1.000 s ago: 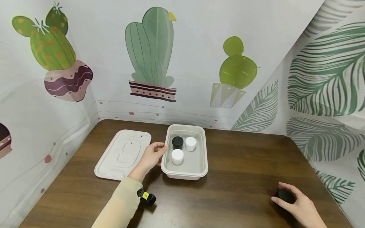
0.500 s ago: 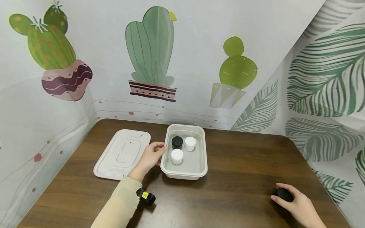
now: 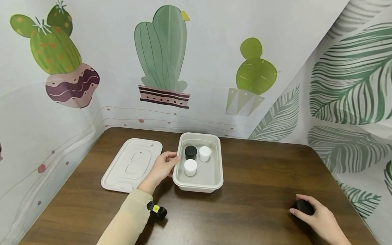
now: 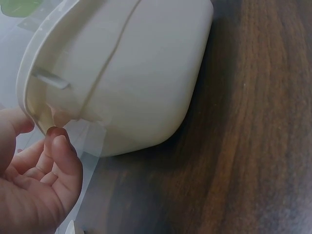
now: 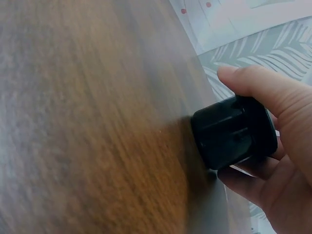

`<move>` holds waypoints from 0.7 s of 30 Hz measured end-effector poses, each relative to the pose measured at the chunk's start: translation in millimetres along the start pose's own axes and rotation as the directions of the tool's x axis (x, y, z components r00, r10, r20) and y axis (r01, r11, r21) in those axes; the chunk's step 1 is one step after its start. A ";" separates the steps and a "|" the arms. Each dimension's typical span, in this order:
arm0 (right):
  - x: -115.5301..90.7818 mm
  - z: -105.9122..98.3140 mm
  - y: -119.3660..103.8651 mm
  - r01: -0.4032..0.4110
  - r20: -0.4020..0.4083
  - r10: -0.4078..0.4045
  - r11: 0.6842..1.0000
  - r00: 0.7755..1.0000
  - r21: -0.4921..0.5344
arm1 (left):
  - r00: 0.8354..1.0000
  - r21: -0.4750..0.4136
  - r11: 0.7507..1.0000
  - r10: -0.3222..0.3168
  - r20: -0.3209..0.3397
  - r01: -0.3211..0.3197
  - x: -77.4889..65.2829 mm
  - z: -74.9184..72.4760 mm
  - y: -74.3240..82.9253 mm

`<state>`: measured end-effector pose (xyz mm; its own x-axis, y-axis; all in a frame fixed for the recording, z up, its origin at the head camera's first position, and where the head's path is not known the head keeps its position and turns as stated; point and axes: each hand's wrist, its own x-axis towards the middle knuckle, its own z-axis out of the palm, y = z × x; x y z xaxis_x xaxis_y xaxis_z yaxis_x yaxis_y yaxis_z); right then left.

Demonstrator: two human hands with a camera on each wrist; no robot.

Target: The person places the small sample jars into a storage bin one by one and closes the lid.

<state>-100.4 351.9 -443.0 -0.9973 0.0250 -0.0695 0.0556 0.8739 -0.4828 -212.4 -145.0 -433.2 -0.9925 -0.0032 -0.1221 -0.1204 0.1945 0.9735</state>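
Note:
My left hand (image 3: 160, 170) pinches the left rim of a pale rectangular plastic box (image 3: 197, 187), thumb over the edge and fingers underneath. Its outer wall (image 4: 141, 83) fills much of the left wrist view. Inside the box sit a black-lidded jar (image 3: 190, 151), a white jar (image 3: 205, 153) beside it and another white jar (image 3: 190, 167) nearer the front. Far off to the right, my right hand (image 3: 323, 217) grips a small black jar (image 3: 303, 207) between thumb and fingers. In the right wrist view that jar (image 5: 226, 134) has its base right at the tabletop.
A pale flat lid (image 3: 131, 165) lies left of the box, partly behind my left hand. The brown wooden table (image 3: 251, 194) runs back to a wall covering (image 3: 211, 68) printed with cacti and leaves. A black wrist device (image 3: 157, 211) with a yellow label sits on my left sleeve.
My right hand and the black jar have shifted slightly left and away from me. The left hand keeps its hold on the box rim, and the jars inside stay put.

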 end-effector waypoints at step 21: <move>18.1 -5.0 -23.6 0.109 -0.023 -0.108 0.994 0.994 0.017 | 1.000 0.006 1.000 -0.018 -0.006 0.018 0.2 1.0 0.2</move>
<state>-120.0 334.2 -428.5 -0.9983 -0.0588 0.0031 -0.0524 0.8629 -0.5026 -212.7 -144.0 -433.2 -0.9902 -0.0125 -0.1389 -0.1386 0.2004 0.9699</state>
